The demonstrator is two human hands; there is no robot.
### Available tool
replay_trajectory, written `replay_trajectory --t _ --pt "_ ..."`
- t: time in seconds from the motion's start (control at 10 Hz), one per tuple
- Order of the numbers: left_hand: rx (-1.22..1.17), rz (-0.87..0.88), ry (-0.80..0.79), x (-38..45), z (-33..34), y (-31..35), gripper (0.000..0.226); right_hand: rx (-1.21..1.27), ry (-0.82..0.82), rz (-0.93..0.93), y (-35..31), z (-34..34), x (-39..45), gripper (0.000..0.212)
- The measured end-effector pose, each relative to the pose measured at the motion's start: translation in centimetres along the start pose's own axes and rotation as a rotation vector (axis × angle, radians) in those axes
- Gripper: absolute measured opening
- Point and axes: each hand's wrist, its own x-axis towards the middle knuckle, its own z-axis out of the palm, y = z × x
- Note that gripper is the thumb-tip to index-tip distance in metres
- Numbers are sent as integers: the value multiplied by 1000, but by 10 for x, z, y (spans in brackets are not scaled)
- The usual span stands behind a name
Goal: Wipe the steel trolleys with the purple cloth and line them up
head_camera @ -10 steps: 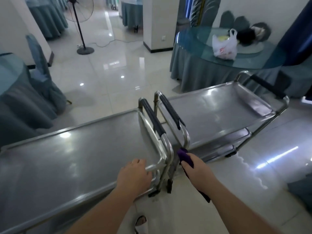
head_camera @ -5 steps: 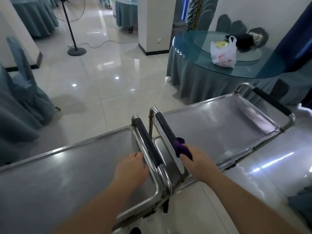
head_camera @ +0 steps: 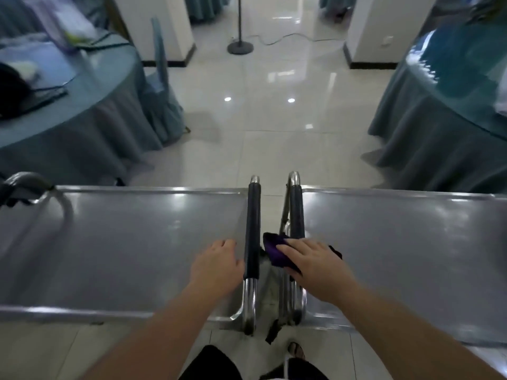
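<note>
Two steel trolleys stand end to end in front of me, the left trolley (head_camera: 123, 242) and the right trolley (head_camera: 411, 242). Their black-gripped handles, the left handle (head_camera: 253, 215) and the right handle (head_camera: 296, 209), lie parallel and close together in the middle. My left hand (head_camera: 216, 267) rests on the left trolley's top, right beside its handle. My right hand (head_camera: 315, 267) holds the purple cloth (head_camera: 274, 250) against the right trolley's handle; the hand covers most of the cloth.
Round tables with blue-grey skirts stand beyond the trolleys, a left table (head_camera: 82, 119) and a right table (head_camera: 439, 119). A covered chair (head_camera: 162, 91) sits by the left one. Tiled floor (head_camera: 260, 133) runs between them to a fan base (head_camera: 240, 47) and white pillars (head_camera: 159, 23).
The right trolley has swung round into line with the left one, handles now parallel. My right hand with the cloth rose from the lower frame onto the handle. My view turned left.
</note>
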Motion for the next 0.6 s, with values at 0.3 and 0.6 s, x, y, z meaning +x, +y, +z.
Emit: replay_trajectory --t 0.3,0.6 --pt "-19 -146 -37 -44 26 5 50 -31 -177 -88 2 49 -24 53" --pt "-12 -10 9 -39 25 11 49 83 -181 78 -19 27 -19 64"
